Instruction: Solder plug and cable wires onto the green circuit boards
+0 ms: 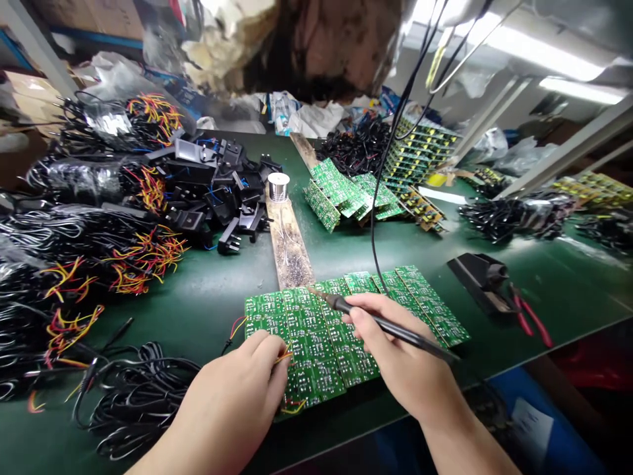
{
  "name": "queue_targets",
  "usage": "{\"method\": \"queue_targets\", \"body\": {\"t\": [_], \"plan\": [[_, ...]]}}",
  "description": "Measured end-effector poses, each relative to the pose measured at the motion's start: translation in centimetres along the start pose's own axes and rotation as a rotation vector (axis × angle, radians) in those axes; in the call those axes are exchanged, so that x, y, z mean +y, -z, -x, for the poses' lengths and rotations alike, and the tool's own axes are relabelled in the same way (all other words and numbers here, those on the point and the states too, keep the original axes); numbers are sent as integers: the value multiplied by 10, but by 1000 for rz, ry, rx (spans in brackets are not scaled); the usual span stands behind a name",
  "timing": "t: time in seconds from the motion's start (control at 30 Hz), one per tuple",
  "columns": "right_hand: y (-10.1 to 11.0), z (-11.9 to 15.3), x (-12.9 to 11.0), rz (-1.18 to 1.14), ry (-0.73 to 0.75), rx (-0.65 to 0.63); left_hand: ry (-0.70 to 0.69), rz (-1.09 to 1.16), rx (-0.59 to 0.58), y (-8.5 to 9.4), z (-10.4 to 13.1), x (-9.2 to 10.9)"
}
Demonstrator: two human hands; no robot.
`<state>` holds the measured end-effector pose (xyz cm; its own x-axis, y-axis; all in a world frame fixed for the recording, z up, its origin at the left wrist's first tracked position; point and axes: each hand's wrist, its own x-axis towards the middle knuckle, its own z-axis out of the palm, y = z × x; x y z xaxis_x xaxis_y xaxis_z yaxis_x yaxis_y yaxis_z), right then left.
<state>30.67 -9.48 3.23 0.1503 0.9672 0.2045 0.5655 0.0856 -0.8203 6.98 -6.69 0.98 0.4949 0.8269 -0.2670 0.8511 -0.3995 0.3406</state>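
My right hand (pixel 395 343) grips a black soldering iron (pixel 390 326) like a pen. Its brown tip points left, over the upper part of the green circuit boards (pixel 341 330), which lie side by side on the bench. My left hand (pixel 242 389) is closed in a pinch at the left edge of the boards, with orange and yellow wire ends (pixel 284 357) sticking out between its fingers. Another red and yellow wire pair (pixel 239 324) shows behind that hand. Further wire ends (pixel 295 407) lie on the lower left board corner. Black cables (pixel 141 396) lie coiled left of my left wrist.
A solder spool (pixel 279 187) stands on a stained wooden strip (pixel 291 254) behind the boards. Black plug housings (pixel 227 198) and cable bundles (pixel 74 244) pile up at left. More boards (pixel 346 191) are stacked behind. At right lie an iron holder (pixel 482 280) and red-handled pliers (pixel 529 316).
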Motion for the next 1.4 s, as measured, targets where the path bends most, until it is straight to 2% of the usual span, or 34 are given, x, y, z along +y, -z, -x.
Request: {"method": "queue_targets", "body": {"t": [0.13, 0.27, 0.8, 0.93, 1.13, 1.27, 1.4], "plan": [[-22, -31, 6, 25, 15, 19, -20, 23, 25, -1, 3, -4], [-36, -46, 9, 58, 9, 38, -18, 51, 31, -3, 4, -6], [-43, -54, 10, 131, -30, 48, -15, 166, 69, -3, 2, -10], [-31, -38, 8, 98, -37, 85, -10, 157, 81, -5, 2, -7], [4, 18, 14, -2, -50, 119, -44, 59, 76, -11, 0, 1], [21, 54, 24, -9, -97, 86, -52, -6, 73, -14, -2, 3], [26, 79, 31, -5, -180, 36, -9, -37, 55, -14, -3, 6]]}}
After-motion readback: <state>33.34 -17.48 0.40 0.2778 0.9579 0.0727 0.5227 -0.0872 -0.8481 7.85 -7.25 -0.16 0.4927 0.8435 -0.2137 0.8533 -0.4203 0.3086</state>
